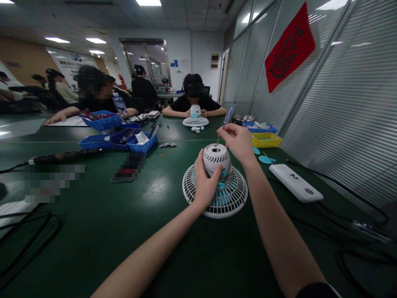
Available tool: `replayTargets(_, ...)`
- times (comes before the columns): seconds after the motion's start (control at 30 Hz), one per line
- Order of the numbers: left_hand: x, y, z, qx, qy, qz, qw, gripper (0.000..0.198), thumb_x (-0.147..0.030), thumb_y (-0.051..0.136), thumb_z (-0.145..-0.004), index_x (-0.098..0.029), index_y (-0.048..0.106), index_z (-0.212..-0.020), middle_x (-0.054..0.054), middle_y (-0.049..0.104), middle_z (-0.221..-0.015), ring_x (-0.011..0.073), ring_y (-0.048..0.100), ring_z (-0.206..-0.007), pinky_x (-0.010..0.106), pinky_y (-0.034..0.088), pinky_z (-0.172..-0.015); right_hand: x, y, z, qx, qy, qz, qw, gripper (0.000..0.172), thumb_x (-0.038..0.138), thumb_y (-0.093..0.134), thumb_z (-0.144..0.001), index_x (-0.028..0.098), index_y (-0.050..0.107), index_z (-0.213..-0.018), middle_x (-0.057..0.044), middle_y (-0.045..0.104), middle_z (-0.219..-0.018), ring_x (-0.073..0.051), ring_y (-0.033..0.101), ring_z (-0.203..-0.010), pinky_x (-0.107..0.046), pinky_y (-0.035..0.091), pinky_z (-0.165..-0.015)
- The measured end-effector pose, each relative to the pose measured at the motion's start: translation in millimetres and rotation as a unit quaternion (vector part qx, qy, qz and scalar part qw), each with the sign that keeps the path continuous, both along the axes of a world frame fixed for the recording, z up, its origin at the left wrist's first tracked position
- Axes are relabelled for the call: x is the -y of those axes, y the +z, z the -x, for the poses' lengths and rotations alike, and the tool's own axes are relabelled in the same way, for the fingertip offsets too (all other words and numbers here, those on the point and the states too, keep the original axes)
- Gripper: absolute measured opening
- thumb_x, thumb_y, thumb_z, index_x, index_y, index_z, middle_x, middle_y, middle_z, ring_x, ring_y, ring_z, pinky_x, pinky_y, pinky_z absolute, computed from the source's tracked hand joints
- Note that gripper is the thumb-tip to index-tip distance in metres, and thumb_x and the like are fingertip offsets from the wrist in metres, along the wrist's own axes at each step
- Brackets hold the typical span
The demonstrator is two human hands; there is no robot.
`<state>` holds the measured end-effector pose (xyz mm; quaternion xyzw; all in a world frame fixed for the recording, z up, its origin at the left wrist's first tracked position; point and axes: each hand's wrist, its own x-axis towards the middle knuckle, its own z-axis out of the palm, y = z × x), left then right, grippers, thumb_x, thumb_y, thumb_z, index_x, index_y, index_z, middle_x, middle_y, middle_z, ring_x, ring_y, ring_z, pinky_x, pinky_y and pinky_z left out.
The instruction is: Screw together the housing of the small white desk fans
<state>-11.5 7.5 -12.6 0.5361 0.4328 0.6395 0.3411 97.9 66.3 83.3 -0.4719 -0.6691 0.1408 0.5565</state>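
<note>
A small white fan (217,157) rests grille-down on the green table, its vented round housing on top and light blue blades showing through the grille. My left hand (206,182) is wrapped round the near left side of the housing, thumb and fingers spread about it. Above the housing, my right hand (237,138) pinches the shaft of a screwdriver (229,112) with a clear bluish handle. The screwdriver stands nearly upright, slightly tilted, its tip at the dark opening in the top of the housing. Whether a screw sits under the tip is too small to tell.
Blue bins (142,142) of parts stand at the left, a yellow tray (266,140) and a metal bowl (243,119) at the right. Light blue pieces (266,159) and a white power bank (296,183) with cables lie right of the fan. Across the table a person (194,97) handles another fan.
</note>
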Motion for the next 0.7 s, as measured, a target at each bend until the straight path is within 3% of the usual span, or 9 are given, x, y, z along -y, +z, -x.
replayTargets(0.1,-0.1,-0.2,0.0,-0.001,-0.002,0.001,1.0,0.069,-0.037,0.064,-0.081,-0.025,0.038,-0.143,0.012,0.043,-0.152,0.028,0.035,-0.146,0.046,0.023,-0.124,-1.5,-1.6,-0.5,0.004,-0.007,-0.003,1.0,0.016,0.03,0.067,-0.082,0.017,0.067,-0.072,-0.004,0.072,-0.074,-0.011,0.055,-0.054,-0.028,0.045,-0.057)
replayTargets(0.27,-1.2,-1.6,-0.3,-0.001,0.003,-0.002,1.0,0.069,-0.038,0.065,-0.081,-0.026,0.038,-0.143,0.011,0.043,-0.152,0.0287,0.035,-0.147,0.046,0.023,-0.124,-5.0,-5.0,0.5,-0.052,0.025,0.002,0.998,0.015,0.03,0.072,-0.079,0.017,0.066,-0.074,-0.005,0.072,-0.072,-0.015,0.063,-0.063,-0.028,0.048,-0.058)
replayTargets(0.47,-2.2,-2.0,0.3,-0.007,0.003,-0.005,1.0,0.07,-0.037,0.064,-0.081,-0.024,0.037,-0.144,0.012,0.041,-0.154,0.028,0.033,-0.148,0.046,0.022,-0.124,2.0,1.4,3.0,-0.055,0.055,0.033,0.996,0.012,0.023,0.063,-0.084,0.015,0.069,-0.076,-0.007,0.074,-0.076,-0.012,0.061,-0.057,-0.024,0.041,-0.048)
replayTargets(0.7,-1.5,-2.0,-0.3,-0.005,0.001,-0.004,1.0,0.069,-0.038,0.064,-0.081,-0.025,0.037,-0.144,0.012,0.043,-0.152,0.0278,0.034,-0.147,0.046,0.022,-0.124,-1.1,-1.2,0.4,-0.009,0.017,0.007,1.0,0.016,0.028,0.062,-0.085,0.016,0.069,-0.078,-0.006,0.074,-0.08,-0.011,0.056,-0.055,-0.027,0.044,-0.055)
